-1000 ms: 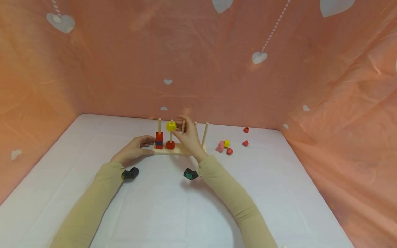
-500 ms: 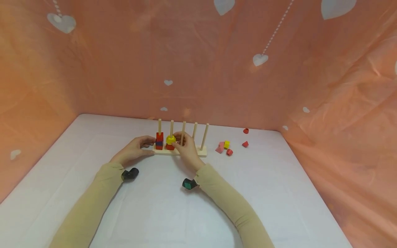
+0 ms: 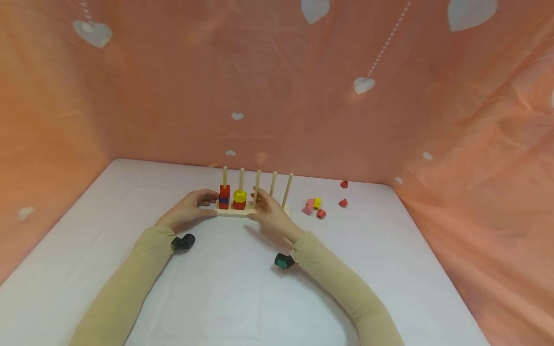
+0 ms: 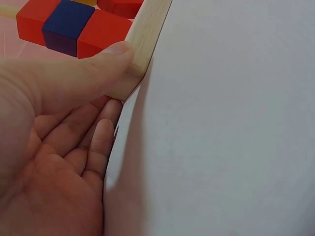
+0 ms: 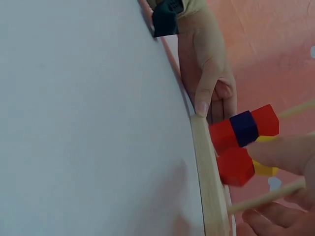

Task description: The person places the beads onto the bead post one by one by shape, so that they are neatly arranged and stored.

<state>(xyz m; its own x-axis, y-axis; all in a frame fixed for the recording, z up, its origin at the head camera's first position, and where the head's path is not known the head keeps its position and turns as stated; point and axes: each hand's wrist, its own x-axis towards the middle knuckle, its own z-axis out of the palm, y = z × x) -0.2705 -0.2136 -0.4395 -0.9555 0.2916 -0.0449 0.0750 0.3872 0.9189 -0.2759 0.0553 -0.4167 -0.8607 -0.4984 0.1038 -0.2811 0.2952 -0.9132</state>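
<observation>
A wooden peg stand [image 3: 233, 214] with several upright pegs stands lengthwise before me. On its leftmost peg, a blue block [image 4: 68, 25] sits between two red blocks. The second peg bears a yellow block [image 3: 240, 196] above a red block [image 5: 235, 167]. My left hand [image 3: 185, 209] grips the stand's left end, its thumb [image 4: 114, 55] pressed on the base's end and the other fingers behind it. Nothing is held in my right hand [image 3: 273, 214]; it is spread by the third peg [image 3: 257, 185], just right of the yellow block, and hides part of the base.
Right of the stand lie loose blocks: a pink one [image 3: 308, 207], a yellow one [image 3: 317, 202] and several red ones, among them a red piece [image 3: 343, 203]. A white cloth [image 3: 225, 293] covers the table; a pink curtain [image 3: 277, 96] hangs behind.
My right hand has lowered the yellow block down the second peg onto the red one, let it go and drawn back to the right. My left hand stays at the stand's end.
</observation>
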